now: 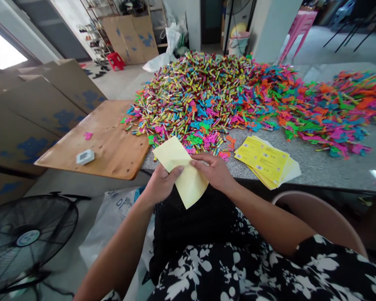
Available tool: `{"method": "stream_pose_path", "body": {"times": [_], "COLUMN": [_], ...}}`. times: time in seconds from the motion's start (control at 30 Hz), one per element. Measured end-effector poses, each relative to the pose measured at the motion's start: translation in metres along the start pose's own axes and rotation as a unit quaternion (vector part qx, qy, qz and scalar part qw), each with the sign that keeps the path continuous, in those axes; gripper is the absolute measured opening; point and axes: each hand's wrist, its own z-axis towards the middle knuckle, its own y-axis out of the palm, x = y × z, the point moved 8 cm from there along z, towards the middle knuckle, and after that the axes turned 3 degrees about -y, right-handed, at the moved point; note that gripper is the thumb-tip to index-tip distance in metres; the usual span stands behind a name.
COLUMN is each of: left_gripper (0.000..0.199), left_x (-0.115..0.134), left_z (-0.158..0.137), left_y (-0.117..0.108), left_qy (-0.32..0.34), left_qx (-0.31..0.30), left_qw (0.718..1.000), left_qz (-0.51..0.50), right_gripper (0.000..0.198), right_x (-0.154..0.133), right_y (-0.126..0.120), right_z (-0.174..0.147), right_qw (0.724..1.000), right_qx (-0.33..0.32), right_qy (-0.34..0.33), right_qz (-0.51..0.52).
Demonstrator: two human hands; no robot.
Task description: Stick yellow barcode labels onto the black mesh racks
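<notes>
I am holding the sheet (189,182) between both hands: my left hand (163,184) is clamping it from nine o'clock and my right hand (216,171) from three, each thumb pressing on the upper face near the middle. One end of the sheet is pointing to eleven o'clock, overlapping the near edge of the table (332,175) in my head view, and its opposite corner is pointing to six. How high it is hanging, I cannot tell.

Most of the fingers are curling out of sight underneath, so I am not seeing where their tips are meeting the paper. The frame is cutting off the fan (28,238) at eight o'clock. The heap (191,92) at twelve is blurring into tangled bright pieces, and the print on the stack (263,161) near three is coming through too small to read.

The sheet is looking pale yellow and unprinted on this face (the stack's top is showing a far stronger yellow), and it is bending slightly, creasing around the thumbs.
</notes>
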Motion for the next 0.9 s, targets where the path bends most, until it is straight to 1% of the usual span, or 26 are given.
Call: {"method": "stream_pose_path", "body": {"times": [0.1,0.2,0.23,0.3,0.4,0.43,0.47,0.5,0.53,0.63,0.67,0.7,0.73,0.8,0.87,0.9], "left_gripper": [0.047,0.050,0.051,0.053,0.052,0.050,0.048,0.047,0.046,0.046,0.047,0.047,0.048,0.048,0.050,0.050], "left_x": [-0.003,-0.012,-0.015,-0.019,-0.019,-0.018,-0.015,-0.013,-0.011,-0.007,-0.009,-0.012,-0.017,-0.027,-0.033,-0.034], "left_z": [-0.005,-0.010,-0.013,-0.017,-0.023,-0.025,-0.026,-0.027,-0.029,-0.034,-0.036,-0.040,-0.043,-0.049,-0.054,-0.056], "left_y": [-0.004,-0.015,-0.019,-0.025,-0.025,-0.024,-0.022,-0.020,-0.018,-0.022,-0.026,-0.033,-0.041,-0.059,-0.069,-0.069], "left_qy": [-0.020,-0.047,-0.054,-0.064,-0.065,-0.064,-0.062,-0.060,-0.057,-0.058,-0.066,-0.078,-0.092,-0.117,-0.128,-0.131], "left_qx": [-0.006,0.008,0.014,0.017,0.001,-0.005,-0.011,-0.018,-0.024,-0.038,-0.039,-0.034,-0.021,0.018,0.046,0.044], "left_qw": [0.999,0.996,0.995,0.994,0.995,0.996,0.997,0.998,0.998,0.998,0.997,0.996,0.995,0.991,0.987,0.987], "left_qz": [-0.030,-0.076,-0.084,-0.090,-0.075,-0.056,-0.035,-0.016,-0.002,-0.005,-0.015,-0.028,-0.043,-0.070,-0.082,-0.082], "right_gripper": [0.029,0.030,0.031,0.030,0.027,0.025,0.022,0.020,0.020,0.024,0.026,0.027,0.027,0.029,0.028,0.026], "right_x": [0.012,0.014,0.010,-0.001,-0.024,-0.028,-0.029,-0.027,-0.021,0.006,0.013,0.016,0.017,0.009,-0.003,-0.010], "right_y": [-0.004,-0.019,-0.022,-0.021,-0.004,0.003,0.008,0.012,0.014,0.010,0.004,-0.003,-0.011,-0.022,-0.018,-0.011], "right_z": [0.002,0.002,0.002,0.000,-0.008,-0.011,-0.013,-0.014,-0.014,-0.010,-0.009,-0.008,-0.008,-0.007,-0.008,-0.010], "right_qw": [0.998,0.997,0.998,0.999,0.992,0.989,0.988,0.990,0.994,0.998,0.995,0.992,0.990,0.992,0.997,0.999], "right_qx": [-0.006,0.029,0.039,0.031,-0.013,-0.023,-0.028,-0.030,-0.031,-0.023,-0.011,0.007,0.027,0.052,0.032,0.009], "right_qy": [0.061,0.069,0.057,0.009,-0.093,-0.117,-0.126,-0.118,-0.090,0.048,0.088,0.114,0.125,0.111,0.064,0.034], "right_qz": [0.026,-0.002,-0.013,-0.036,-0.084,-0.091,-0.088,-0.073,-0.049,0.027,0.043,0.052,0.053,0.038,0.006,-0.015]}}
